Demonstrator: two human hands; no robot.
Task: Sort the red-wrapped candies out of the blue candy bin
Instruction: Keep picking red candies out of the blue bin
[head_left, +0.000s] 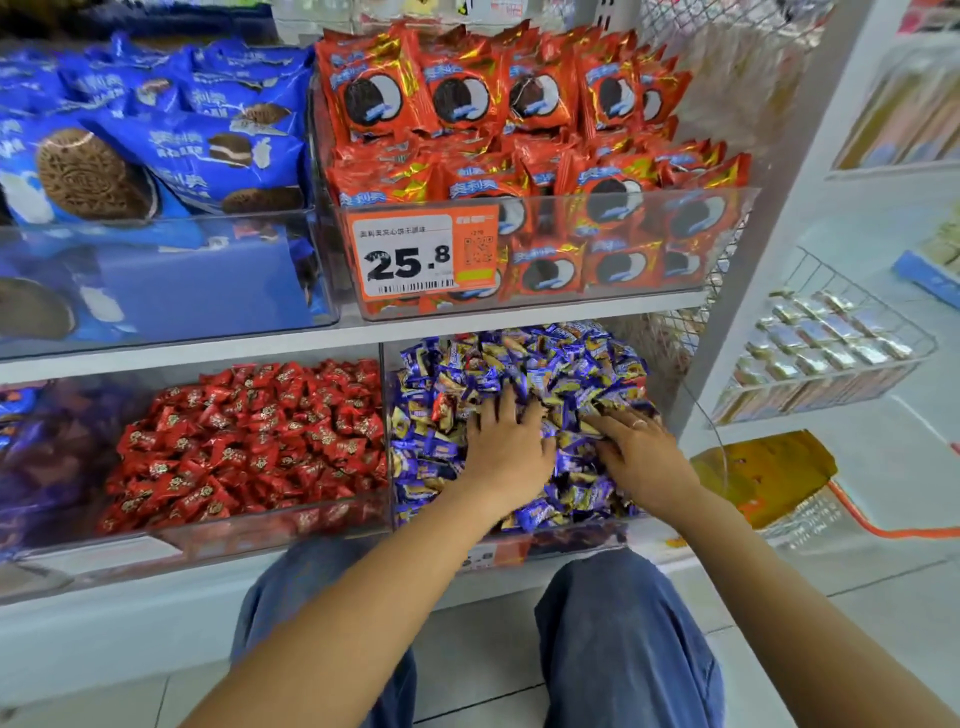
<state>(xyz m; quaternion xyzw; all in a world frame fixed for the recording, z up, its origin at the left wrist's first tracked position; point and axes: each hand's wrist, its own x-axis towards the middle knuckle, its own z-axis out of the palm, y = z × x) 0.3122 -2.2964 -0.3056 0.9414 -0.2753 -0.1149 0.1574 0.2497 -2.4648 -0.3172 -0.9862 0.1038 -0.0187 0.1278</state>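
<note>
Both your hands lie flat and spread on the blue candy bin (613, 540), gripping nothing. One reddish wrapper (442, 407) shows among the blue, just left of your left hand (506, 449); your right hand (641, 460) is farther away.

Head view, looking down – close on shelves (363, 332)
</note>
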